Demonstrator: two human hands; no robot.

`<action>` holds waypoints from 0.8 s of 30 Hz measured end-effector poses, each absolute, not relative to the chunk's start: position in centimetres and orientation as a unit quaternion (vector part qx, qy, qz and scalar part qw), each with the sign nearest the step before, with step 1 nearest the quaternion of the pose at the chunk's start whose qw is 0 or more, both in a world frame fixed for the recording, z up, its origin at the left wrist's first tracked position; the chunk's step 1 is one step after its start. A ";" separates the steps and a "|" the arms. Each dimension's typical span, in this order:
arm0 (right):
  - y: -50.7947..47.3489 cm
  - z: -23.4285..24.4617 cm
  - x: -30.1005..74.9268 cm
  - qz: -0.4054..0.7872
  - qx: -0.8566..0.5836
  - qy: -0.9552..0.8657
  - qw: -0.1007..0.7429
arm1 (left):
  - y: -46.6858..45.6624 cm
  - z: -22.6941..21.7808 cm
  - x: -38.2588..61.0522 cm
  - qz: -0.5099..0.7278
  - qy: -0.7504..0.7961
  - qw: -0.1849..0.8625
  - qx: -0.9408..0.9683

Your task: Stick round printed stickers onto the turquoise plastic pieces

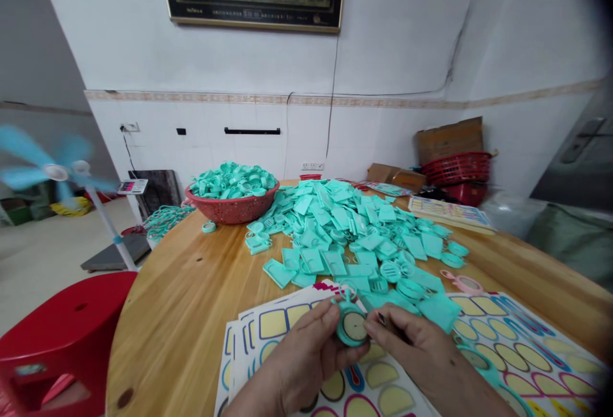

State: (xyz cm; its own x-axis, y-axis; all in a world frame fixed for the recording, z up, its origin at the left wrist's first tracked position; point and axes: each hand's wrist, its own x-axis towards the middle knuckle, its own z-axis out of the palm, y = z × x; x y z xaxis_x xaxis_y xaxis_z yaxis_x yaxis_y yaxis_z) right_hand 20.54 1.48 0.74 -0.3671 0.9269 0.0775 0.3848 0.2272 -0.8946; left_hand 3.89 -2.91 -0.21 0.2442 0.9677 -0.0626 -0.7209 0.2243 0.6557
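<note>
L hand gripping round teal tag | R hand pinching its edge | above sticker sheet

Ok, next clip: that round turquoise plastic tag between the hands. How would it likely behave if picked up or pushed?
The round turquoise plastic tag in the left hand looks like moulded plastic, so it is probably light and fairly stiff. Its circular rim suggests it might roll if stood on edge. Lying flat, it would probably slide rather than roll on the smooth wooden table.

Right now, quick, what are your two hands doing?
Left hand: closed, pinching a round mint-green plastic tag.
Right hand: closed, holding a small dark item against that tag.
</note>
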 end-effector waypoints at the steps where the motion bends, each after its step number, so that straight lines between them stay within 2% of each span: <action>1: 1.5 0.8 20.5 0.434 -0.456 -0.709 0.318 | -2.9 -0.2 3.9 0.566 0.239 0.745 0.259; 4: 1.5 0.9 20.6 0.465 -0.441 -0.705 0.303 | -2.9 -0.3 3.8 0.561 0.240 0.747 0.264; 13: 1.1 1.2 20.4 0.399 -0.441 -0.746 0.300 | -2.9 -0.3 3.9 0.558 0.255 0.747 0.255; 24: 1.5 0.8 20.0 0.255 -0.431 -0.803 0.323 | -3.0 -0.3 3.9 0.560 0.239 0.752 0.253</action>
